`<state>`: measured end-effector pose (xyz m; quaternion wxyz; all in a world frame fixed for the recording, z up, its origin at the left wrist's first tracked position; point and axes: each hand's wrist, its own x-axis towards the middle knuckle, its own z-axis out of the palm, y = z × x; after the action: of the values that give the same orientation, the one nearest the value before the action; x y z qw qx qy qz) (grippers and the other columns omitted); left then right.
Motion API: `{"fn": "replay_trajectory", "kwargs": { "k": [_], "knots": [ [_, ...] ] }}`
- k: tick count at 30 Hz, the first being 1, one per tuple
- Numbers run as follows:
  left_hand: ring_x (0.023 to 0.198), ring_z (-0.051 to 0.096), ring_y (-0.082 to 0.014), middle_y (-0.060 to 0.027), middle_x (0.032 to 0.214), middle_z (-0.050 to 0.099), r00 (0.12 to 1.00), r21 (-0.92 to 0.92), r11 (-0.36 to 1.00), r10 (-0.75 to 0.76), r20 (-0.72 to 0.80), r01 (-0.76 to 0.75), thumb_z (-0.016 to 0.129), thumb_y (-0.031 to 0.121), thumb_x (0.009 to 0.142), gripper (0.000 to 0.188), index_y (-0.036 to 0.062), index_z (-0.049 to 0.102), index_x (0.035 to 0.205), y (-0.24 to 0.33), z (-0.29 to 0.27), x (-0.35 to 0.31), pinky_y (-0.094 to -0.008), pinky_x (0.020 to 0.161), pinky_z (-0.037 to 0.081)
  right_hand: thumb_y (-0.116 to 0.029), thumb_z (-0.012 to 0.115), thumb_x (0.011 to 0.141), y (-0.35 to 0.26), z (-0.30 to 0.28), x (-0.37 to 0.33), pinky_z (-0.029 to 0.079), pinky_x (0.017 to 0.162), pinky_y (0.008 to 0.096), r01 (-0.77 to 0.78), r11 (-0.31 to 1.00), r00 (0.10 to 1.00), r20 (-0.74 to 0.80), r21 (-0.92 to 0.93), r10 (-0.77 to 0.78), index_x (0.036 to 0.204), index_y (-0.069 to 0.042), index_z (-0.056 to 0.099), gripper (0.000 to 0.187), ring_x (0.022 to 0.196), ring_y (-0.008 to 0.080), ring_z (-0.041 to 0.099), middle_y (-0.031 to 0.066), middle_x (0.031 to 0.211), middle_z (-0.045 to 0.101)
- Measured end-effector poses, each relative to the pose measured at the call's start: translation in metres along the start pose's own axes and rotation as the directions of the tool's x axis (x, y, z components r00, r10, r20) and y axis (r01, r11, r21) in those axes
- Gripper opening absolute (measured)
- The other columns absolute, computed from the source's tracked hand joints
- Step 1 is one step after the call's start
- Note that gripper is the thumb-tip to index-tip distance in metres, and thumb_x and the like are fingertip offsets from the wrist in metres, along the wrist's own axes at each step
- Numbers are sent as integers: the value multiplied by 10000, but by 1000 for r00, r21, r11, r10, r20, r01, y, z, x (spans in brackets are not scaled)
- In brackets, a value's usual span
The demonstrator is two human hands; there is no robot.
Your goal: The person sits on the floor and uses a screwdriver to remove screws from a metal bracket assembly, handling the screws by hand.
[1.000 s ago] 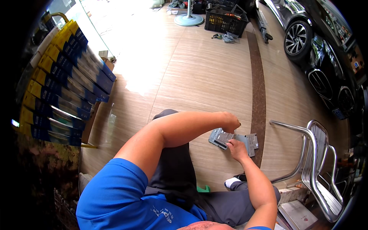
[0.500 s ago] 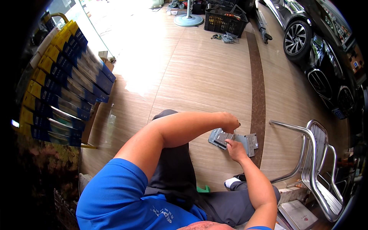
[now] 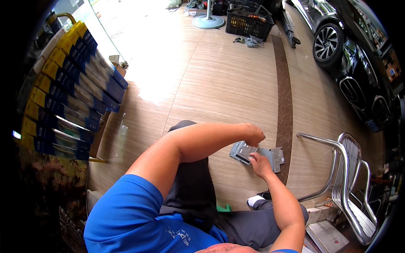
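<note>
In the head view, the grey metal unit [image 3: 243, 152] is located right of the frame's centre, against the tiled floor [image 3: 219, 92], with the left hand [image 3: 253, 135] curled at its upper edge and the right hand [image 3: 261, 165] at its lower edge, fingers bent. The hands are apart; whether either is clamped on the unit cannot be determined. A metal chair [image 3: 341, 145] stands at lower right.

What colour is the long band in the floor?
Mottled dark brown; the band shows best in the head view.
</note>
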<state>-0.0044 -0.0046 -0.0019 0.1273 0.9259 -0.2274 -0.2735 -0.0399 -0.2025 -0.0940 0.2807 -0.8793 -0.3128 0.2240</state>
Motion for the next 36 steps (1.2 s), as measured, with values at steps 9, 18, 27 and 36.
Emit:
{"fn": "replay_trajectory", "kwargs": {
  "k": [9, 18, 27, 36],
  "knots": [
    [1068, 636, -321, -136, 1121, 681, 1000, 11, 1000, 5, -22, -5, 669, 336, 836, 379, 88, 687, 1122, -2, 4, 4, -438, 877, 513, -260, 627, 891, -1, -5, 1, 512, 778, 431, 5, 997, 1000, -16, -77, -7, 994, -26, 658, 257, 894, 377, 651, 198, 917, 683],
    [1052, 643, -322, -143, 1103, 685, 999, 5, 1000, 16, -30, -16, 665, 322, 831, 367, 79, 695, 1105, -2, 6, 7, -437, 866, 516, -171, 593, 900, -5, -5, -2, 506, 805, 431, 67, 995, 998, 6, -73, -67, 1096, -66, 657, 231, 934, 388, 637, 210, 971, 671],
    [1020, 654, -330, -155, 1073, 692, 999, -4, 1000, 16, -50, -16, 669, 306, 816, 335, 69, 716, 1048, -2, 5, 5, -438, 846, 523, -164, 559, 913, -4, -3, -2, 509, 782, 419, 87, 995, 996, -5, -46, -87, 1094, -69, 652, 224, 897, 372, 650, 202, 926, 676],
    [1050, 644, -319, -143, 1092, 688, 999, -9, 1000, 11, -50, -12, 686, 340, 821, 366, 82, 706, 1080, -3, 7, 5, -429, 866, 516, -205, 577, 917, 4, 3, 1, 508, 757, 416, 46, 999, 999, -15, -11, -46, 1078, -38, 642, 241, 852, 361, 662, 201, 873, 678]
  ]
}}
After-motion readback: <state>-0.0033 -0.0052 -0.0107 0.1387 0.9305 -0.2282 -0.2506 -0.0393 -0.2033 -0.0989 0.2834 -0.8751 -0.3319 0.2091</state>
